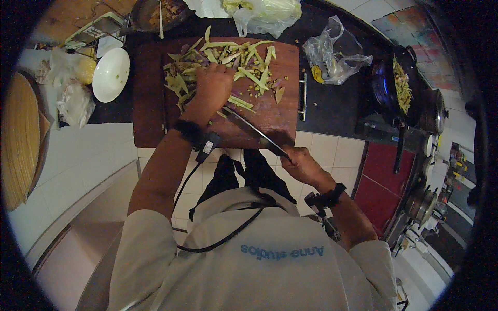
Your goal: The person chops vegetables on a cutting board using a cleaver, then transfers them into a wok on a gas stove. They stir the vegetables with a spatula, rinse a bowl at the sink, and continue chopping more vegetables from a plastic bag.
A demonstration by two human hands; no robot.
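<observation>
A reddish-brown wooden cutting board (272,124) lies on the dark counter. Green vegetable strips and peelings (229,52), with small chopped bits, are spread over its far half. My left hand (214,87) rests on this heap with its fingers curled down; what lies beneath the fingers is hidden. A few pale green strips (241,102) stick out to the right of that hand. My right hand (301,163) grips the handle of a kitchen knife (260,133) near the board's near right corner. The blade points up and left, its tip close to my left wrist and the strips.
Left of the board, a white bowl (111,75) stands tilted beside plastic bags (76,99). Beyond the board are a pan of food (167,15) and a bagged cabbage (268,13). At right lie a clear plastic bag (334,54) and a wok (383,91) holding cut food.
</observation>
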